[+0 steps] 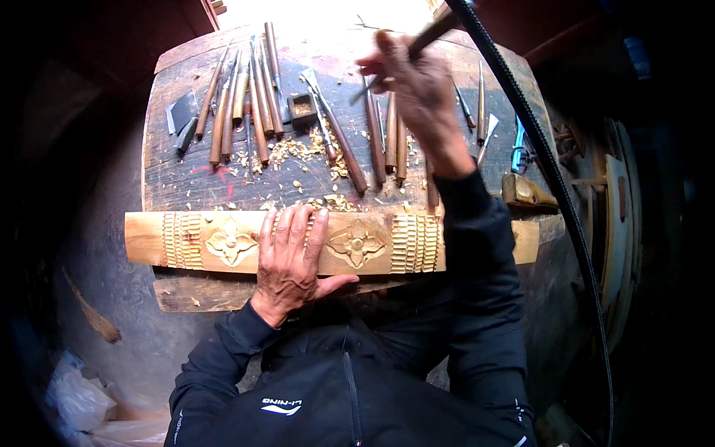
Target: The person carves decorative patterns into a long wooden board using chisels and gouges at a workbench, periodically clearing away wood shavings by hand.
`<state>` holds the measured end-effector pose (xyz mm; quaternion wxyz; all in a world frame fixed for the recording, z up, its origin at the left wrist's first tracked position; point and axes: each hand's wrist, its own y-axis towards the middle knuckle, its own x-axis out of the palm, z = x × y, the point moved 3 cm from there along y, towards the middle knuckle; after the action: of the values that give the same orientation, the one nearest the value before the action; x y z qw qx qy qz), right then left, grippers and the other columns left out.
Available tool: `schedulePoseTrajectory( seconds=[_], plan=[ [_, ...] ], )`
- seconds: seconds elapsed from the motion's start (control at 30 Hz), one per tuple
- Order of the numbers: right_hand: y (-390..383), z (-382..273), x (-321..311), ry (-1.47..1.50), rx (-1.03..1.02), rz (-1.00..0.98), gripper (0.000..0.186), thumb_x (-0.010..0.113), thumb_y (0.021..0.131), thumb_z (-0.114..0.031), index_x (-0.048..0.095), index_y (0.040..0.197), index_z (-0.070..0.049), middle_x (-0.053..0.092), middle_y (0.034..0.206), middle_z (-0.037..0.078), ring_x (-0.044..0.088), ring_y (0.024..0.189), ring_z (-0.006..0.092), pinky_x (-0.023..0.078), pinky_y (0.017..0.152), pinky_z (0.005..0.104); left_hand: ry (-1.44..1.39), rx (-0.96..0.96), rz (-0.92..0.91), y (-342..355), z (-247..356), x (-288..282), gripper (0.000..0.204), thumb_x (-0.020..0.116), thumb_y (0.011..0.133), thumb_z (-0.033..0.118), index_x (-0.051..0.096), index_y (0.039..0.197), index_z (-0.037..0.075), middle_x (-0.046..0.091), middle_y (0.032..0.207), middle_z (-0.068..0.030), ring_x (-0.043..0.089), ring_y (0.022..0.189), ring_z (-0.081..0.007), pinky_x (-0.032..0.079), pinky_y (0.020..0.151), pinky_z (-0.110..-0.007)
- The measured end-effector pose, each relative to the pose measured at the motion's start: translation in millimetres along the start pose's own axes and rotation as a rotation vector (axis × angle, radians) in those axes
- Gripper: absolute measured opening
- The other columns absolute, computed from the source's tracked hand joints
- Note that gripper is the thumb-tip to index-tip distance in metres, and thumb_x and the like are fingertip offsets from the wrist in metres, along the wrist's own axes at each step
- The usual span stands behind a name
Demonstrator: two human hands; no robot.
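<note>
Location: the board (337,257) lies across the near part of the surface (167,195), its length running left to right. Chips (294,147) are scattered beyond its far edge.

Handling: the board is judged stiff and of moderate weight, being solid wood, long relative to its width. The plain faces look smooth but should not be slippery to a dry hand. The raised petals of the two carved flowers and the thin ridges of the notched bands are judged the fragile areas; a knock or hard pinch there could chip them. To lift, take hold at the plain ends, or by both long edges, keeping pressure off the relief.

Left hand (289,272): palm down, laid on the board between the two flowers. Fingers are extended, slightly apart, pointing toward the far edge; they lie over the wood and are not closed around it. The thumb extends rightward along the near edge. The wrist sits on the near side, the forearm entering from below.

Right hand (424,89): raised over the far part of the surface, gripping a tool (432,33). The handle points to the far right, the slim metal end to the near left. Motion blur hides the exact finger placement. The sleeved forearm passes above the board's right portion.
</note>
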<state>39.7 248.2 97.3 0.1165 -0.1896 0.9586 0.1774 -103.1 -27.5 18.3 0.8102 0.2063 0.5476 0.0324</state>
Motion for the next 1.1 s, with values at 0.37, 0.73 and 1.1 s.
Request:
schedulePoseTrajectory(
  seconds=[0.37, 0.73, 1.1],
  plan=[
    [-89.9, 31.2, -108.6, 0.429, 0.255, 0.256, 0.050, 0.049, 0.118, -0.056, 0.062, 0.104, -0.010, 0.067, 0.073, 0.004, 0.052, 0.049, 0.0037, 0.042, 0.045, 0.0158, -0.141, 0.079, -0.030, 50.3, 34.9, -5.8, 0.075, 0.085, 0.087, 0.057, 0.071, 0.139, 0.006, 0.065, 0.146, -0.0193, 0.060, 0.137, -0.0439, 0.046, 0.119, -0.060],
    [-93.5, 36.8, -61.5, 0.943, 0.374, 0.222, 0.023, 0.058, 0.117, -0.023, 0.063, 0.124, -0.001, 0.074, 0.109, 0.014, 0.067, 0.070, 0.0107, 0.056, 0.057, 0.0209, -0.692, -0.334, -0.022, 94.4, -28.6, -0.7, 0.019, 0.074, 0.104, 0.008, 0.081, 0.120, 0.000, 0.083, 0.111, -0.0116, 0.078, 0.100, -0.0189, 0.062, 0.089, -0.033],
    [-72.5, 71.9, 28.1, 1.079, 0.612, 0.187, 0.024, 0.056, 0.118, -0.028, 0.058, 0.114, -0.005, 0.070, 0.106, 0.014, 0.051, 0.058, 0.0096, 0.038, 0.050, 0.0220, -1.306, -0.456, -0.551, 129.1, -32.8, 46.9, 0.023, 0.078, 0.106, 0.018, 0.077, 0.116, -0.003, 0.075, 0.093, -0.0004, 0.068, 0.081, -0.0049, 0.056, 0.071, -0.023]
  ],
)
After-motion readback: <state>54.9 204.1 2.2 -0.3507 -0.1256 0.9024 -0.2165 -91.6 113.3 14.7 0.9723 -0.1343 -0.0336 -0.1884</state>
